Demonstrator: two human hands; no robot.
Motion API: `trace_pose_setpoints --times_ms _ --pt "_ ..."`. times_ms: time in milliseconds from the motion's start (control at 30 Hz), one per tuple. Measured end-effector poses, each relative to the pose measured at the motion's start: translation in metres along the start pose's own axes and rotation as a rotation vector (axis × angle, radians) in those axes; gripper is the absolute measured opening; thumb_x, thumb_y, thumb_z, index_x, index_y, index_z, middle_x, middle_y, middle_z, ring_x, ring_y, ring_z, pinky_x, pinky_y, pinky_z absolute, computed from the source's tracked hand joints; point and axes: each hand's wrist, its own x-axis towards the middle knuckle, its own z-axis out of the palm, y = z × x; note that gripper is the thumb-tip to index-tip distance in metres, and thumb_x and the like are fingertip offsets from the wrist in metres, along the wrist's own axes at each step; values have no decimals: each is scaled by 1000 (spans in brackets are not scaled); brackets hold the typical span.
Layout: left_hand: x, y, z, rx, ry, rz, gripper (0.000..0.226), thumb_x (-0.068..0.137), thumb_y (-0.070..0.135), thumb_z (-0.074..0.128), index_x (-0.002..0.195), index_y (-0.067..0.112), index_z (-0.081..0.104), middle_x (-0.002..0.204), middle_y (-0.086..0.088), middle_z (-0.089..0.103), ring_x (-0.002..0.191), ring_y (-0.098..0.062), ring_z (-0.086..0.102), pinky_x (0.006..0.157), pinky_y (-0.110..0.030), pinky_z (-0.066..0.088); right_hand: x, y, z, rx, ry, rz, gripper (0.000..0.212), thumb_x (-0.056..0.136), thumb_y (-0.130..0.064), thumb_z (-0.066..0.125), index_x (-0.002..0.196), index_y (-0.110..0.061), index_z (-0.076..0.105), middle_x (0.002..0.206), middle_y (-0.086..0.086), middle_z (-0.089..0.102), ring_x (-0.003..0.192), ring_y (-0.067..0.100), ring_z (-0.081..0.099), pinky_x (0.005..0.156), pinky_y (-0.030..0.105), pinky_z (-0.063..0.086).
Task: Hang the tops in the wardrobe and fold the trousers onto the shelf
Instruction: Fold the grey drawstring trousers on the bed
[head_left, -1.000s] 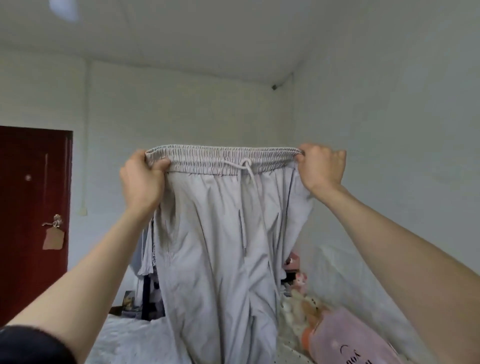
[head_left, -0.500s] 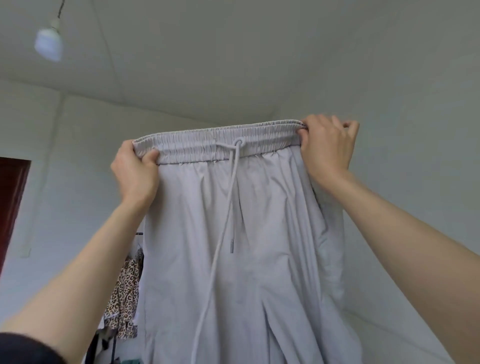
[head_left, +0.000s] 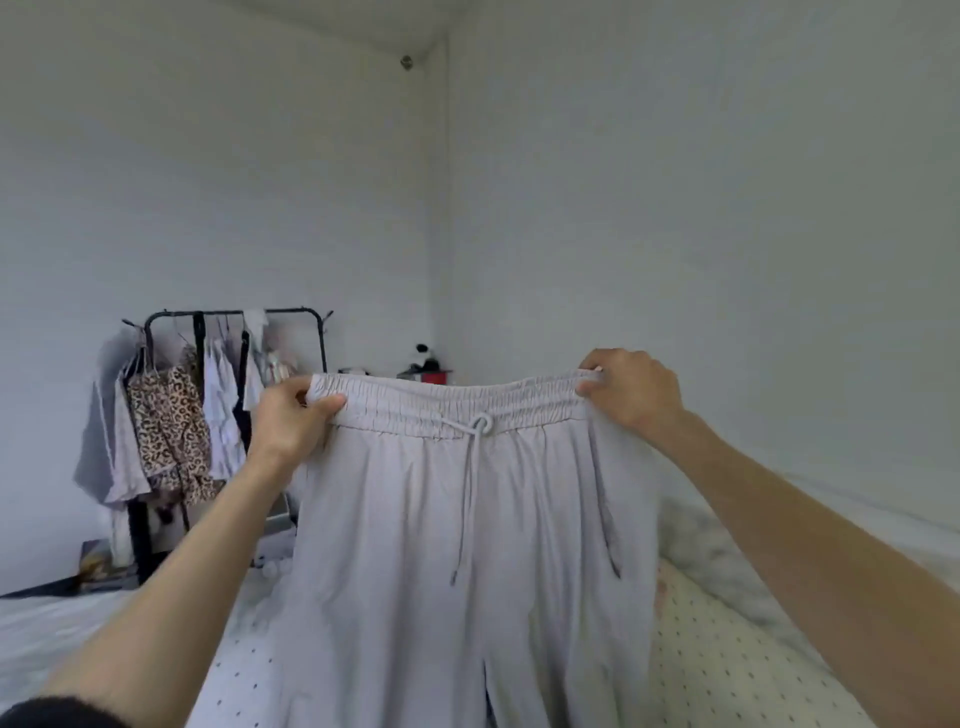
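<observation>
Light grey trousers (head_left: 457, 545) with an elastic waistband and a drawstring hang spread out in front of me. My left hand (head_left: 291, 421) grips the left end of the waistband. My right hand (head_left: 631, 389) grips the right end. The legs drop down over the bed and run out of view at the bottom. Behind, at the left, a black clothes rack (head_left: 234, 322) carries several hung tops, among them a leopard-print one (head_left: 166, 421) and a grey one (head_left: 101, 441).
A bed with white dotted bedding (head_left: 737, 670) lies below and to the right, against the right wall. Small items, one red (head_left: 434, 375), stand in the far corner behind the trousers. White walls meet in the corner ahead.
Both hands have come down with the trousers from high up to chest height. The view has tilted down from the ceiling, and the clothes rack and bed have come into sight.
</observation>
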Motion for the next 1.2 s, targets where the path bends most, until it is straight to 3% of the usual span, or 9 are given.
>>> trace_pose_setpoints --times_ms 133,300,433,533,700,833,900,1067,1200 --pt "-45 -65 46 9 -158 -183 6 85 12 67 86 6 65 83 -10 62 75 -21 55 68 -28 44 -54 42 70 0 -207 123 25 90 -24 50 111 -22 63 113 6 63 104 27 57 77 28 39" --pt "-79 -113 97 98 -275 -287 13 85 16 67 81 5 63 77 -12 60 72 -22 52 68 -32 41 -99 90 119 -35 -384 106 27 95 -23 48 69 -18 48 101 9 63 102 28 57 68 27 32" --pt "-83 -122 133 197 -280 -260 25 85 17 65 82 -8 62 72 -21 56 70 -26 49 64 -38 43 -99 118 133 2 -457 136 25 95 -22 48 72 -15 56 73 -3 51 89 24 55 66 28 34" --pt "-85 -130 185 246 -284 -252 29 85 14 64 64 2 49 57 -5 40 55 -19 36 48 -29 28 -87 160 152 17 -493 183 23 92 -22 51 71 -18 59 69 -2 50 80 22 52 63 29 37" --pt "-105 -141 293 309 -299 -263 43 83 9 64 53 8 33 56 -6 35 52 -20 35 46 -28 23 -59 260 196 -3 -613 154 22 87 -18 54 67 -10 57 64 4 52 69 24 50 57 31 34" --pt "-116 -136 420 387 -324 -294 11 87 3 51 83 -3 60 97 -24 57 85 -37 56 66 -36 44 -27 370 249 13 -710 215 17 90 -19 54 78 -13 64 75 5 58 79 24 54 64 31 41" --pt "-118 -132 491 380 -358 -309 16 84 -2 46 90 -6 62 103 -29 57 88 -41 57 71 -42 46 -15 429 276 -7 -755 272 16 92 -20 52 90 -14 66 80 3 57 80 21 52 67 29 41" --pt "-122 -139 625 306 -383 -314 22 87 3 52 102 1 67 107 -23 56 93 -36 56 78 -32 42 11 535 330 -57 -766 386 29 92 -17 48 63 -19 50 67 0 54 74 24 55 51 26 33" --pt "-137 -155 701 168 -482 -383 35 94 14 51 128 6 54 122 -16 57 111 -29 54 92 -27 38 11 590 369 -119 -534 464 26 93 -11 46 106 -16 67 108 8 66 102 31 59 81 36 47"
